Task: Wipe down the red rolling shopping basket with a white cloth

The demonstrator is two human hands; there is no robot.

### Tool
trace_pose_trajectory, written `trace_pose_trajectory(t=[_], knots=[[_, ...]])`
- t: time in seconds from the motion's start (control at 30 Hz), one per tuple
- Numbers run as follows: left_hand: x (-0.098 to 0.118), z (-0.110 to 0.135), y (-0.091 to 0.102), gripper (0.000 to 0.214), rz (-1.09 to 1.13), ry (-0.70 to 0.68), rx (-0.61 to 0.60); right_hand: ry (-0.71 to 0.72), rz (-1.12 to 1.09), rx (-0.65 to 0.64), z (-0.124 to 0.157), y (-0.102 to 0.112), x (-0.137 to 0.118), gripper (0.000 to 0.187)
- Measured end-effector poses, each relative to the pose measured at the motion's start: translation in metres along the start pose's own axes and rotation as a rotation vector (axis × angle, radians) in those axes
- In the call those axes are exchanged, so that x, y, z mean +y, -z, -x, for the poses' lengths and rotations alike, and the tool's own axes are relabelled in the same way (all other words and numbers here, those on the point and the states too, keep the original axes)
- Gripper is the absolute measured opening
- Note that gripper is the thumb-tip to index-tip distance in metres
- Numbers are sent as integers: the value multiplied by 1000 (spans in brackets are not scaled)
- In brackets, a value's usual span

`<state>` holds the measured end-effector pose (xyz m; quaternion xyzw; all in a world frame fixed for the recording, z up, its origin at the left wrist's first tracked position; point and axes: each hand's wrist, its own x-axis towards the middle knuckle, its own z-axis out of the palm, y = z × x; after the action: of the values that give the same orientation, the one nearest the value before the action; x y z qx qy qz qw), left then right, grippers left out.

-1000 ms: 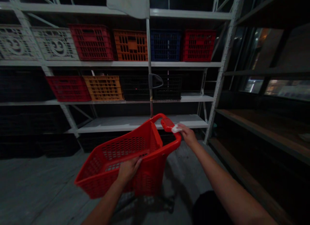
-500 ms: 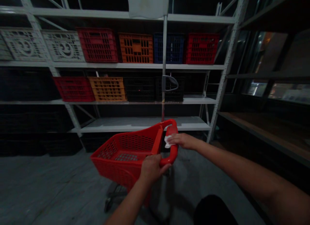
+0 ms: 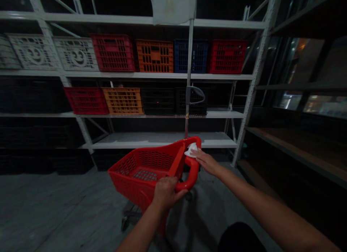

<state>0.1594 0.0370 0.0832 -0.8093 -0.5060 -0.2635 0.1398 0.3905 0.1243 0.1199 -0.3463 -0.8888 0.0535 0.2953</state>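
A red plastic shopping cart (image 3: 151, 156) stands in front of me, its basket pointing left. My left hand (image 3: 166, 191) is closed on the near corner of the cart, where the side rim meets the handle. A crumpled white cloth or tissue (image 3: 191, 150) lies under the fingers of my right hand (image 3: 204, 160), pressed against the far part of the red handle (image 3: 194, 174). A metal pole (image 3: 189, 53) with a grey loop grip (image 3: 196, 95) and a white flag-like panel (image 3: 173, 8) rises at the far end of the handle.
White metal shelving (image 3: 159, 75) spans the back and bears red, orange, blue, black and white plastic crates, such as an orange crate (image 3: 155, 56). At right stands a dark shelf unit (image 3: 292, 147). The grey concrete floor (image 3: 67, 208) lies around the cart.
My right hand and the white cloth have slid farther along the handle, away from me. My left hand keeps its hold on the near corner. The view has shifted slightly.
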Motion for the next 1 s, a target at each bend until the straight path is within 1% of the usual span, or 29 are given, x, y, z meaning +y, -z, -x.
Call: trace_pose_trajectory(t=[0.07, 0.1, 0.17, 0.23, 0.37, 0.43, 0.5, 0.53, 0.67, 0.73, 0.83, 0.93, 1.0], knots=[[-1, 1, 0, 56, 0, -8, 12, 30, 22, 12, 21, -3, -18, 39], [0, 2, 1, 56, 2, -8, 13, 35, 40, 17, 27, -4, -24, 40], [1, 1, 0, 56, 5, -8, 13, 18, 79, 21, 26, -1, -26, 42], [3, -1, 0, 55, 3, -10, 16, -50, 119, 20, 10, 3, -16, 42], [7, -2, -3, 55, -7, -7, 39, -270, 181, -23, -47, 13, 22, 37], [8, -1, -3, 55, -18, 0, 37, -319, 194, -36, -72, 15, 35, 32], [9, -1, -2, 55, -36, 15, 30, -299, 190, -58, -88, 15, 40, 31], [9, -1, -1, 55, -44, 23, 28, -267, 182, -79, -92, 15, 39, 29], [6, -2, 1, 56, -37, 33, 5, -83, 138, -204, -93, 12, 25, 21], [3, -2, 1, 55, -22, 35, -5, -35, 149, -256, -92, 11, 21, 17], [-1, 0, -2, 54, -6, 37, 13, -39, 197, -283, -99, 13, 24, 16], [-3, 2, -5, 55, -17, 29, 44, -66, 234, -285, -112, 14, 30, 21], [-5, 4, -6, 56, -33, 20, 57, -52, 239, -304, -116, 13, 28, 23]])
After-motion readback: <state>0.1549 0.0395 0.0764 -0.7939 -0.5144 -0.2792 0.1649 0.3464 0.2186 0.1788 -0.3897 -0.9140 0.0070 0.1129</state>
